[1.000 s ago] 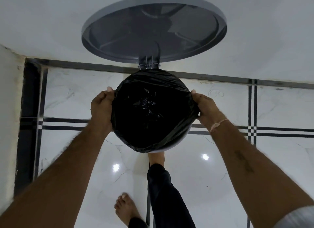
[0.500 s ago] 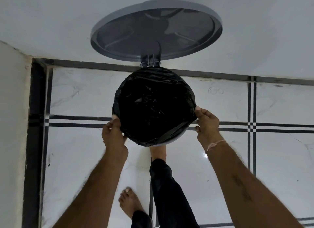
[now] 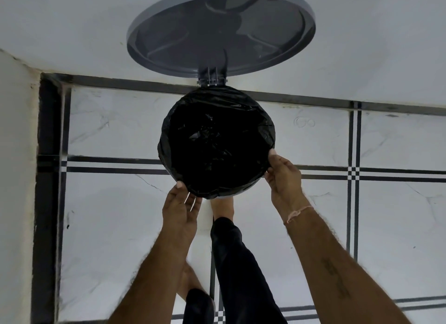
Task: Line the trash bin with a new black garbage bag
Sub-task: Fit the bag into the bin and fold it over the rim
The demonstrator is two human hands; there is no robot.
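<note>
Looks like a home, down in the corner of a tiled room. Glossy white marble-look floor tiles [image 3: 115, 215] underfoot, crossed by thin black inlay strips [image 3: 115, 165]. Plain white plastered wall [image 3: 72, 22] behind, with a dark border band [image 3: 313, 100] along its foot. Household kit in shot too: round grey plastic hinged bin lid [image 3: 217, 34] tipped up against that wall, black plastic garbage bag [image 3: 217, 142] stretched open below it. Bare foot [image 3: 222, 205] and black trouser leg [image 3: 239, 263] on the tiles, very much indoors at home.
</note>
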